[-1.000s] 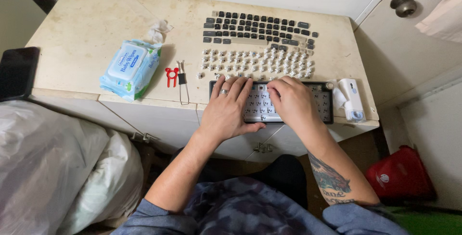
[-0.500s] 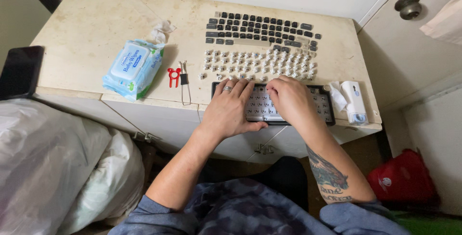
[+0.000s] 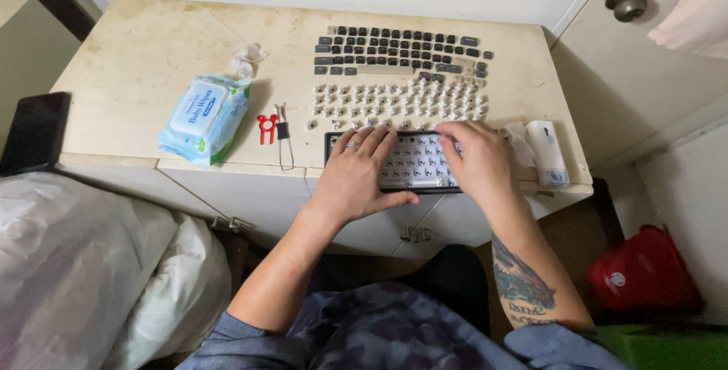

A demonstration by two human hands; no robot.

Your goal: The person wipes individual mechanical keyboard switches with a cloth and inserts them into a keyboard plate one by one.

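Head view of a worn cream counter (image 3: 136, 74). A stripped black keyboard case with bare white switch sockets (image 3: 413, 161) lies at the counter's front edge, right of centre. The left hand (image 3: 356, 173) rests flat on its left end, fingers spread and loosely open, thumb along the front rim, gripping nothing. The right hand (image 3: 478, 161) covers its right end with fingers curled down onto the plate; whether they pinch a part cannot be told. Behind the case lie rows of loose white switches (image 3: 398, 101) and, nearer the back edge, dark grey keycaps (image 3: 398, 48). A red keycap puller (image 3: 265, 127) and a wire puller (image 3: 282, 133) lie left of the case. Risk: the case overhangs the front edge, so uneven pressure could tip it off; a careless sweep could scatter the switches.
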